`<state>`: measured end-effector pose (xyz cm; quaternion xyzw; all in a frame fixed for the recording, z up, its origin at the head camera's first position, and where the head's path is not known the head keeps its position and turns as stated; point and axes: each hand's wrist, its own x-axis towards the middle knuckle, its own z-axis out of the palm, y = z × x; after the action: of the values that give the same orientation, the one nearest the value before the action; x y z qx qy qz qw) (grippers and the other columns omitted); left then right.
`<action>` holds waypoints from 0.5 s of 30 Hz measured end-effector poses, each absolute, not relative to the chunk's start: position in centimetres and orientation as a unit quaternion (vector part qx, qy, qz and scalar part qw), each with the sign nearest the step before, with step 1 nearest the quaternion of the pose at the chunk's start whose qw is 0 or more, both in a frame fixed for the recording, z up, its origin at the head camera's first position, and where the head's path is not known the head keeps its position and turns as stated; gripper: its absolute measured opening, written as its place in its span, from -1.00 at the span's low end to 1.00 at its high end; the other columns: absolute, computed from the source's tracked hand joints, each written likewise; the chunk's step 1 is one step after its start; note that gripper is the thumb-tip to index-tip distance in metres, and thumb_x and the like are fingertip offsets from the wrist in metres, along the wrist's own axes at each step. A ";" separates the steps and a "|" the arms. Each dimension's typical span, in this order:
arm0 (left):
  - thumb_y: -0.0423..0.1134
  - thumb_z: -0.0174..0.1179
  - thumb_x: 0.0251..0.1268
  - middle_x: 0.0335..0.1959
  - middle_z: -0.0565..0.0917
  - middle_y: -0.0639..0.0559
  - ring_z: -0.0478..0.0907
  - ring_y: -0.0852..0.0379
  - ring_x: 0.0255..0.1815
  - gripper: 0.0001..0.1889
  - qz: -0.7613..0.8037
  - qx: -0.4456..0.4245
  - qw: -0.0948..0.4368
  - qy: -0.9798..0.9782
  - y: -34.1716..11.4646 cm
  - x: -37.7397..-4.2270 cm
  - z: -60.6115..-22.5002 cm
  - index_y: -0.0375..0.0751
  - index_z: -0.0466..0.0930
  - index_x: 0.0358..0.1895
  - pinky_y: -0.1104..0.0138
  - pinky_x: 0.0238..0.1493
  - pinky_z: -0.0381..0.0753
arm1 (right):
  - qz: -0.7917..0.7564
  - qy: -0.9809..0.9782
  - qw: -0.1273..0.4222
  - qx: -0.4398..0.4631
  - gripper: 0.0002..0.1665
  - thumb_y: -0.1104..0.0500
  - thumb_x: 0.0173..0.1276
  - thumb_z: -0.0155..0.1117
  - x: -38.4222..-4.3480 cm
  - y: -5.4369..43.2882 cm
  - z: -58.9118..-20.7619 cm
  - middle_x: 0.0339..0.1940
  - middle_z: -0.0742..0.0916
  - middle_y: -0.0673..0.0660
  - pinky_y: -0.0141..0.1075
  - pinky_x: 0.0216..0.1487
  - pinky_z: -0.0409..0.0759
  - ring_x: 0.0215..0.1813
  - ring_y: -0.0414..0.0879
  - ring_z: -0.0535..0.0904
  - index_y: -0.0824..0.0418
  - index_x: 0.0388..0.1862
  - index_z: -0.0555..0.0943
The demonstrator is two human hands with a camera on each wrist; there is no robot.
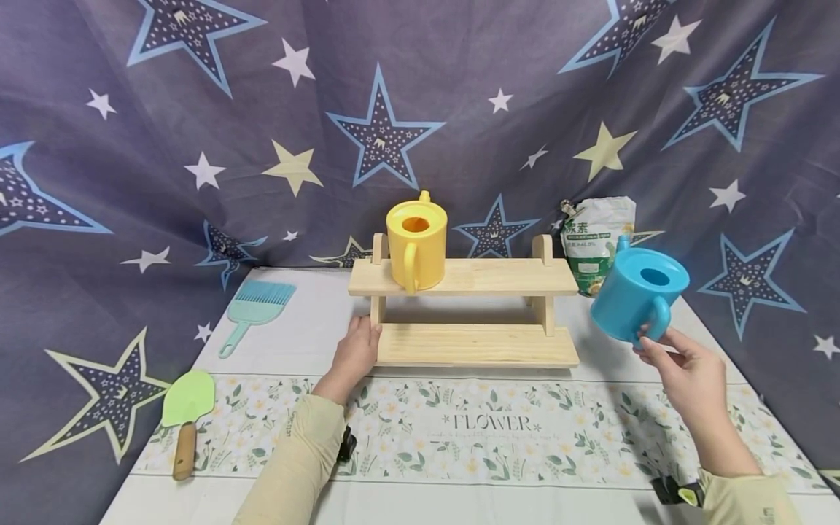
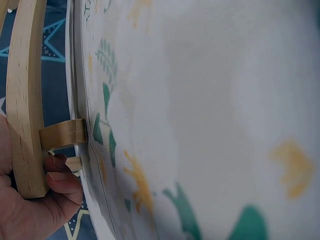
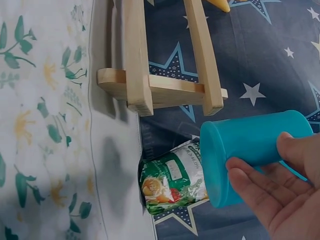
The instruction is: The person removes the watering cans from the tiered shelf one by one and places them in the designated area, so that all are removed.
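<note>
My right hand [image 1: 695,375] holds a blue watering can [image 1: 630,299] by its handle, off the table to the right of a two-tier wooden shelf [image 1: 479,346]. In the right wrist view, the fingers [image 3: 250,192] lie against the can's side, and its base faces the shelf. With my left hand [image 1: 356,352] I grip the left end of the lower board; the left wrist view shows curled fingers [image 2: 65,182] around that board [image 2: 25,110]. On the upper board, toward its left, stands a yellow watering can [image 1: 429,251], handle facing me.
Behind the blue can, a green and white bag [image 1: 590,255] stands at the table's back right. A teal brush-like tool [image 1: 257,302] and a green trowel [image 1: 189,401] with a wooden handle lie on the left. Starry cloth [image 1: 459,44] hangs behind and at both sides.
</note>
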<state>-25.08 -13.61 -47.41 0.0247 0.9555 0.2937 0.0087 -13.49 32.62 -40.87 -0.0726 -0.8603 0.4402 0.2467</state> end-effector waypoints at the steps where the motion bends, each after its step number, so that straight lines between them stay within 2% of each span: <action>1: -0.05 -0.30 0.61 0.08 0.37 -0.18 0.52 -0.10 -0.02 -0.48 0.294 0.024 0.010 0.955 -13.6 -25.1 -47.4 -0.37 0.23 0.38 0.07 0.02 0.61 | 0.440 -0.861 0.246 -0.073 -0.59 0.21 0.41 0.29 -13.5 32.6 -40.9 -0.30 0.57 -0.42 -0.66 -0.35 0.57 -0.38 -0.57 0.60 0.43 0.15 0.59; 7: -0.06 -0.29 0.62 0.10 0.36 -0.20 0.53 -0.12 0.00 -0.49 0.293 0.026 0.008 0.956 -13.6 -25.1 -47.5 -0.38 0.24 0.36 0.05 0.04 0.61 | 0.437 -0.862 0.244 -0.076 -0.57 0.20 0.42 0.28 -13.5 32.7 -41.5 -0.29 0.57 -0.42 -0.69 -0.31 0.55 -0.38 -0.58 0.59 0.42 0.18 0.57; 9: -0.06 -0.29 0.62 0.10 0.36 -0.20 0.53 -0.12 -0.01 -0.49 0.291 0.027 0.004 0.956 -13.6 -25.1 -47.5 -0.39 0.25 0.36 0.06 0.03 0.62 | 0.432 -0.865 0.244 -0.078 -0.57 0.20 0.42 0.28 -13.6 32.8 -41.8 -0.27 0.63 -0.33 -0.69 -0.32 0.55 -0.38 -0.58 0.59 0.41 0.18 0.57; 12: -0.05 -0.30 0.62 0.09 0.37 -0.20 0.54 -0.11 -0.05 -0.49 0.291 0.028 0.003 0.956 -13.6 -25.1 -47.5 -0.39 0.26 0.35 0.08 -0.02 0.63 | 0.424 -0.869 0.242 -0.081 -0.58 0.21 0.42 0.28 -13.7 32.9 -42.1 -0.17 0.73 -0.02 -0.68 -0.32 0.56 -0.38 -0.60 0.57 0.40 0.18 0.57; 14: -0.05 -0.29 0.61 0.08 0.37 -0.20 0.54 -0.10 -0.05 -0.48 0.292 0.027 0.004 0.956 -13.6 -25.2 -47.5 -0.39 0.25 0.36 0.08 -0.03 0.64 | 0.422 -0.870 0.241 -0.079 -0.58 0.23 0.42 0.27 -13.7 32.9 -42.3 -0.07 0.73 0.23 -0.68 -0.32 0.56 -0.37 -0.62 0.55 0.41 0.18 0.57; 15: -0.05 -0.29 0.61 0.09 0.37 -0.20 0.53 -0.11 -0.04 -0.48 0.292 0.026 0.005 0.956 -13.6 -25.2 -47.5 -0.39 0.25 0.36 0.07 -0.01 0.63 | 0.420 -0.871 0.241 -0.080 -0.58 0.24 0.42 0.27 -13.7 32.9 -42.4 -0.05 0.71 0.29 -0.68 -0.32 0.56 -0.37 -0.63 0.55 0.41 0.18 0.57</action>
<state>-25.17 -13.62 -47.54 0.0259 0.9559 0.2924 0.0048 -13.70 32.91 -42.35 -0.0802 -0.8714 0.4198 0.2409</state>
